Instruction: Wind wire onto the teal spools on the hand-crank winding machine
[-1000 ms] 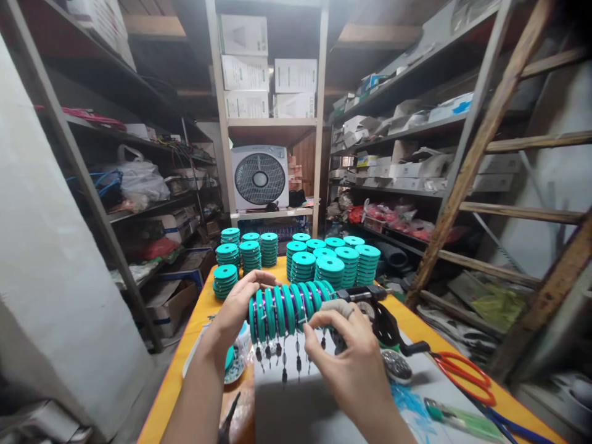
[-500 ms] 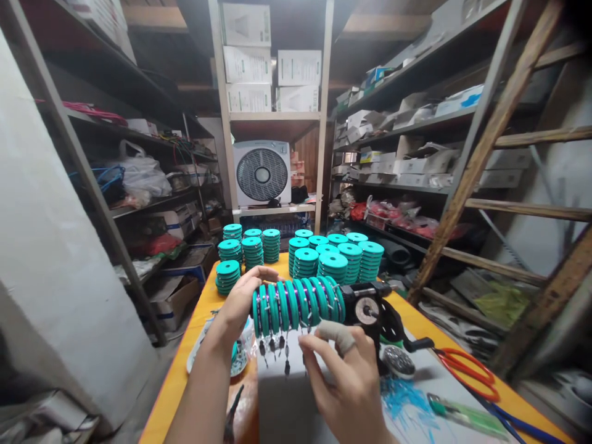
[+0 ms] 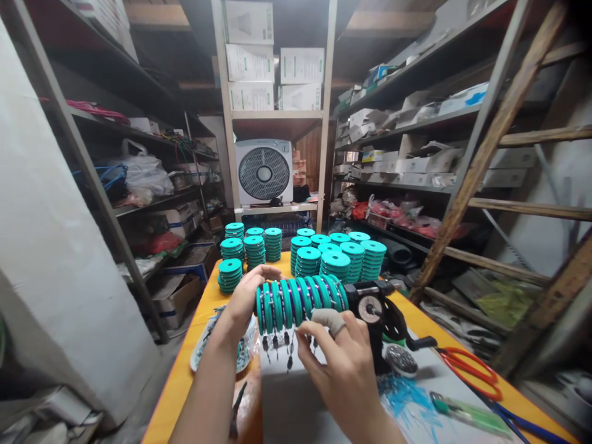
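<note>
Storeroom: loaded shelves (image 3: 277, 115) behind, yellow table (image 3: 171, 404) before you. Partly under your left forearm: a white tray (image 3: 197, 361) of small parts. Beyond your left hand (image 3: 245, 296): stacks of teal spools (image 3: 230, 275). That hand: cupped at the left end of a row of teal spools (image 3: 293, 302), fingers reaching behind; firmness of grip cannot be told. The row lies between your hands, dark pieces (image 3: 290, 361) dangling beneath. Your right hand (image 3: 349, 357): thumb and forefinger pinched just below the row; anything between them is too small to tell. Right of it: black crank winder (image 3: 371, 308), oval container (image 3: 401, 361), blue strands (image 3: 407, 401), orange-handled scissors (image 3: 469, 373), green cutter (image 3: 472, 410).
</note>
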`<action>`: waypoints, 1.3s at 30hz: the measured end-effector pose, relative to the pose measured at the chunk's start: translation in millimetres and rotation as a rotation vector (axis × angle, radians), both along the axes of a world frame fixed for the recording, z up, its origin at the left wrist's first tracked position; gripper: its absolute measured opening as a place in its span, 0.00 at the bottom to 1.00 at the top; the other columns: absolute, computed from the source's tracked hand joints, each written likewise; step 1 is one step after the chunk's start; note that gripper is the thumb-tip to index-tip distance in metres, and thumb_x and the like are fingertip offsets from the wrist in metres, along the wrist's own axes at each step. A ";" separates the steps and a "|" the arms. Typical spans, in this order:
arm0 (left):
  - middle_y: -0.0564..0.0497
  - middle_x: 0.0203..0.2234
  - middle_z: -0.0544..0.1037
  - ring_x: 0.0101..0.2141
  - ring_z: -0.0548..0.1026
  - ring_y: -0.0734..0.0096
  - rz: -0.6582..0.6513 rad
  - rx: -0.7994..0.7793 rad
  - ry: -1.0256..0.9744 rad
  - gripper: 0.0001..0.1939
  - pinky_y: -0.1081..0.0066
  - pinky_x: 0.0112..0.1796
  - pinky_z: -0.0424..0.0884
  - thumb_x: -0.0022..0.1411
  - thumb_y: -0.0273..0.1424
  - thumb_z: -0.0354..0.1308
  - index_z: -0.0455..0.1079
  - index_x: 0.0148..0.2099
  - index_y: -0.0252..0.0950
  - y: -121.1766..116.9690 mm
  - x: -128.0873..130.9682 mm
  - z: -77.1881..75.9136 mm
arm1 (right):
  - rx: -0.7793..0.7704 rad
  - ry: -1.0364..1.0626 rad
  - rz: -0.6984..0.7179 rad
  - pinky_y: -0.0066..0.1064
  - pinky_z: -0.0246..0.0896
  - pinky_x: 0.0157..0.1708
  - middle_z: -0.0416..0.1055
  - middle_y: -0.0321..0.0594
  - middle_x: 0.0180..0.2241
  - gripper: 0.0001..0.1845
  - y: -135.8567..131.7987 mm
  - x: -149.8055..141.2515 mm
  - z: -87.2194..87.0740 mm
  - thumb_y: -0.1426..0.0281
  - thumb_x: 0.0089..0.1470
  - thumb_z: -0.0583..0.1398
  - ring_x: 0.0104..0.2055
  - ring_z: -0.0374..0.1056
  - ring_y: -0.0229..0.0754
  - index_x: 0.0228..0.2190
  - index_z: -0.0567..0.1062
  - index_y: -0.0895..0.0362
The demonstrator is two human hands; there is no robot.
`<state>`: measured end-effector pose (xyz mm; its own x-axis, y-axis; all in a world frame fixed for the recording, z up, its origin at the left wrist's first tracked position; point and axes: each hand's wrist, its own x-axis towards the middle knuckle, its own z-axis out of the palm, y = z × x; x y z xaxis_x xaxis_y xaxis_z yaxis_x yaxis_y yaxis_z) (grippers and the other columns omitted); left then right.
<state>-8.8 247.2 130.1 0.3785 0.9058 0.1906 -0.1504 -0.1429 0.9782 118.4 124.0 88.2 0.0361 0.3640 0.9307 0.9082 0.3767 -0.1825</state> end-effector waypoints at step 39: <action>0.51 0.40 0.75 0.43 0.71 0.64 -0.046 0.553 0.526 0.15 0.67 0.45 0.63 0.66 0.37 0.43 0.70 0.43 0.40 -23.2 -10.2 22.1 | -0.488 -0.011 0.203 0.34 0.50 0.56 0.63 0.40 0.54 0.20 29.4 85.4 59.4 0.64 0.65 0.43 0.57 0.57 0.41 0.53 0.65 0.53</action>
